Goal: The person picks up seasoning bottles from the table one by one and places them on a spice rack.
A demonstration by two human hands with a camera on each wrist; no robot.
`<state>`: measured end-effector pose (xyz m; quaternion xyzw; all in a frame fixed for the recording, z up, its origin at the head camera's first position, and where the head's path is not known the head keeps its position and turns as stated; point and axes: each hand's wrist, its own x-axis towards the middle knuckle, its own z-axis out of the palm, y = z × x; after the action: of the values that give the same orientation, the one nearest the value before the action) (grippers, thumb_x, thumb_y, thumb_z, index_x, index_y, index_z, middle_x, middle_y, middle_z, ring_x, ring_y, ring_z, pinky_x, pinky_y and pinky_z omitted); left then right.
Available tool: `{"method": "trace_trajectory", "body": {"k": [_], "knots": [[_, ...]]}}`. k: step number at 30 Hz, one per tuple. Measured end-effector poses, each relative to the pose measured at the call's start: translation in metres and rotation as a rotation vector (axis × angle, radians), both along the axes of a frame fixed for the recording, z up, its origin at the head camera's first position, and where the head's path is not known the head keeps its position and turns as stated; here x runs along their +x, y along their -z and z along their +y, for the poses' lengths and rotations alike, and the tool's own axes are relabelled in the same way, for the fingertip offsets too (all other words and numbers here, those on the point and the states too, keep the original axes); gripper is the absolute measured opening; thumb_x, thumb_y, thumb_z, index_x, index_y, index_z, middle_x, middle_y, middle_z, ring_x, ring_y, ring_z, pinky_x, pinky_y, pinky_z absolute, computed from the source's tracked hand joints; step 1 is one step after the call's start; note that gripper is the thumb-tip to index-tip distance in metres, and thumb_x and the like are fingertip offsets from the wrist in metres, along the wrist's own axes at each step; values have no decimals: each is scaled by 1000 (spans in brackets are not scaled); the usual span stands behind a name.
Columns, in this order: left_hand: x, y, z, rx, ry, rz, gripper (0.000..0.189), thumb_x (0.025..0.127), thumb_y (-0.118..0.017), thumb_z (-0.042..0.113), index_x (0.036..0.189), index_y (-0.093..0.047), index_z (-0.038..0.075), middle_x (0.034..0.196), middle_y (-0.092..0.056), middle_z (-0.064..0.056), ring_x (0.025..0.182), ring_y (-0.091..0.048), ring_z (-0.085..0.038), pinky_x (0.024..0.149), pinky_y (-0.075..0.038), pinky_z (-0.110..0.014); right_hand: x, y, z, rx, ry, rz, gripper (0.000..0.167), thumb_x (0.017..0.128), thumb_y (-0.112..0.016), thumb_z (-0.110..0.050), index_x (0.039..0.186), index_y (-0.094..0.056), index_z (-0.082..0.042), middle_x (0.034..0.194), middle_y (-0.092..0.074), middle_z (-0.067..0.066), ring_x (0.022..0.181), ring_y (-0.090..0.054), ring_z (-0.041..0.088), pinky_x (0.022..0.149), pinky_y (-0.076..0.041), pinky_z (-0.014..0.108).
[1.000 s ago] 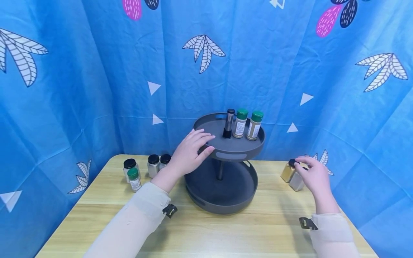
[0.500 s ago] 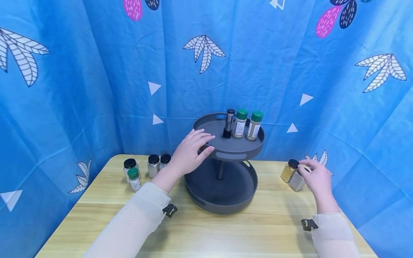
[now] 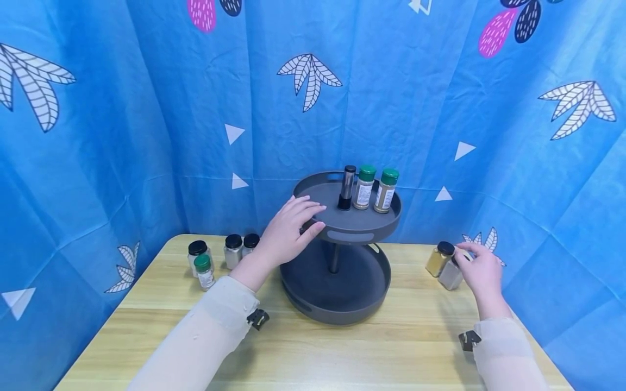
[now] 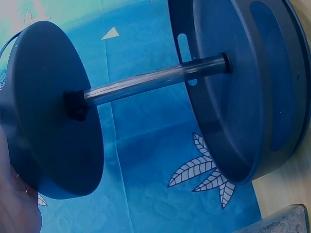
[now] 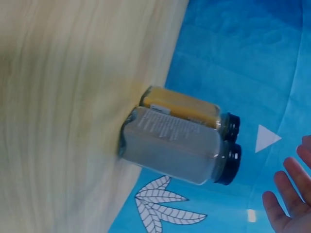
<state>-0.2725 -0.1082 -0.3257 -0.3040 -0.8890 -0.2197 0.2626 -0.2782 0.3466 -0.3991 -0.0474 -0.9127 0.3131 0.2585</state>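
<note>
My left hand rests at the left rim of the upper tray of a dark grey two-tier turntable rack, fingers nearly straight. The left wrist view shows that hand against the tray's side, with the metal post running to the lower tray. On the right, my right hand hovers by two black-capped spice jars, its fingers relaxed. In the right wrist view, the fingers are apart from the caps. One jar is yellow, the other greyish; both stand upright on the table.
On the upper tray stand a slim black-capped grinder-like bottle and two green-capped spice bottles. Several jars, including a green-capped one, stand on the table at left. A blue curtain hangs behind.
My right hand has moved slightly right, off the yellow jar's cap, uncovering it. The left hand and the rack have stayed in place.
</note>
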Motion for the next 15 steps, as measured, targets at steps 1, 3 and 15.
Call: {"method": "trace_trajectory", "body": {"k": [1,3,15], "knots": [[0,0,0,-1,-1,0,64,102,-33,64,142,-59,20,144,-56,-2,146,-34,-21,125,-11,-40,-1,1,1,6,4,0,31,98,-61,-19,120,-69,0,132,-60,28,108,-58,44,91,-42,59],[0,0,0,-1,-1,0,64,102,-33,64,142,-59,20,144,-56,-1,146,-34,-21,125,-11,-40,-2,2,1,16,8,0,31,97,-61,-19,119,-70,0,131,-60,28,105,-58,43,88,-43,56],[0,0,0,1,2,5,57,103,-41,57,141,-59,19,143,-57,-2,146,-35,-21,125,-15,-44,-10,15,7,47,4,25,28,95,-63,-13,115,-70,4,126,-61,31,119,-53,52,97,-42,64]]}}
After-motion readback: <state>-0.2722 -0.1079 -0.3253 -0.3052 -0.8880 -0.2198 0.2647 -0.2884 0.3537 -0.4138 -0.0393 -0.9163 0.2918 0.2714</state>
